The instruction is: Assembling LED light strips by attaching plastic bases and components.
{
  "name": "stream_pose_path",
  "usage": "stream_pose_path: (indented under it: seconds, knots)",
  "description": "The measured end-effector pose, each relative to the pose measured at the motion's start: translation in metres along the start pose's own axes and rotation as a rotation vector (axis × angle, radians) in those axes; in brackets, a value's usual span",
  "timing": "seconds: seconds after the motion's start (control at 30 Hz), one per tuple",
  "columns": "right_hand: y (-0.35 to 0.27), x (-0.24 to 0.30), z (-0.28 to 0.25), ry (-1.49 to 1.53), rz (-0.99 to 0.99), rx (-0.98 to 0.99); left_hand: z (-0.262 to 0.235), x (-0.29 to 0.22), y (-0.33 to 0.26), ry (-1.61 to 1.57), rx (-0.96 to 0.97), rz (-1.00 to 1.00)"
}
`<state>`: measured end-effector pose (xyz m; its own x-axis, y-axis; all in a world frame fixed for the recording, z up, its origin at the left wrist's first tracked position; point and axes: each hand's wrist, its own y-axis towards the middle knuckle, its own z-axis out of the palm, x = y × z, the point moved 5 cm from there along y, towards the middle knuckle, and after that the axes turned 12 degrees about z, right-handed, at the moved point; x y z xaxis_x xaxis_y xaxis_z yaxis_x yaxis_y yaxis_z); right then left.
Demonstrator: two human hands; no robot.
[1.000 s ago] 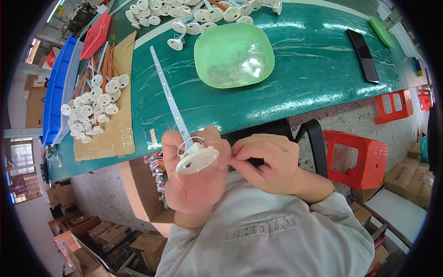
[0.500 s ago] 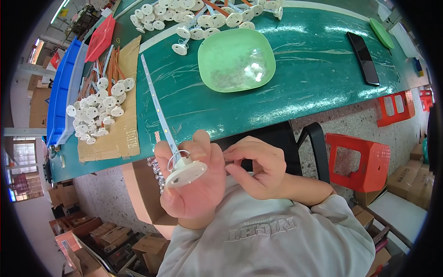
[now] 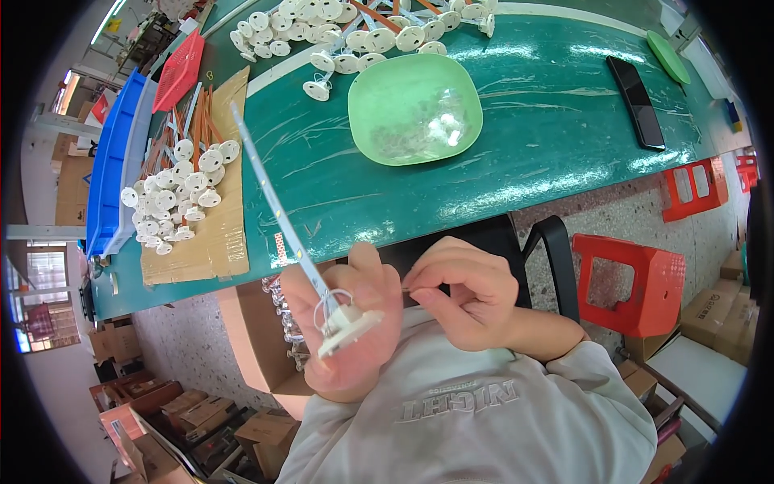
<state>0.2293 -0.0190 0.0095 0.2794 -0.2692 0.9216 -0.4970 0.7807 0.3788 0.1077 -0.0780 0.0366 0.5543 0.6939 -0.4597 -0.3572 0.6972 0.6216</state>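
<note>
My left hand (image 3: 351, 339) holds a white round disc part (image 3: 348, 331) close to my chest, below the table's edge. A long thin white strip (image 3: 274, 202) runs from that part up and left over the green table (image 3: 548, 129). Thin wires loop at the base of the strip. My right hand (image 3: 468, 294) is just right of the left one, with finger and thumb pinched on a thin wire end (image 3: 407, 289) that leads toward the disc.
A green bowl (image 3: 415, 109) with small clear pieces stands on the table. White disc parts (image 3: 173, 206) lie heaped on cardboard at left and more along the far edge (image 3: 355, 32). A black phone (image 3: 637, 101), blue bin (image 3: 113, 161), red basket, red stools (image 3: 637, 282) and cardboard boxes surround me.
Both hands with the disc and strip have shifted slightly lower; the disc has tilted edge-on, and my right hand has pulled a little away from the left, pinching the wire.
</note>
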Motion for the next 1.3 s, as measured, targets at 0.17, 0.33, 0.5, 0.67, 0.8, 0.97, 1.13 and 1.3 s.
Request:
stream_pose_path:
  seconds: [0.17,0.33,0.5,0.67,0.8,0.97,1.13,1.3]
  knots:
    - [0.001,0.035,-0.030,-0.265,-0.215,-0.044,0.004,-0.013,-0.009,0.253,-0.046,0.247]
    - [-0.005,0.046,-0.022,-0.269,-0.338,-0.039,-0.017,-0.008,-0.031,0.518,-0.120,0.243]
    - [-0.005,0.031,-0.002,-0.253,-0.370,-0.121,-0.027,-0.003,-0.039,0.707,-0.141,0.230]
    - [0.000,0.027,0.005,-0.296,-0.381,-0.113,-0.023,-0.002,-0.039,0.748,-0.057,0.269]
    - [-0.001,0.025,0.006,-0.293,-0.418,-0.105,-0.025,-0.002,-0.042,0.748,-0.033,0.263]
    - [-0.004,0.025,0.005,-0.339,-0.448,-0.066,-0.031,-0.009,-0.046,0.775,0.028,0.159]
    - [-0.002,0.023,0.006,-0.438,-0.449,-0.025,-0.035,-0.010,-0.046,0.813,0.056,0.157]
    - [0.002,0.020,0.004,-0.449,-0.436,-0.001,-0.034,-0.003,-0.040,0.769,0.072,0.132]
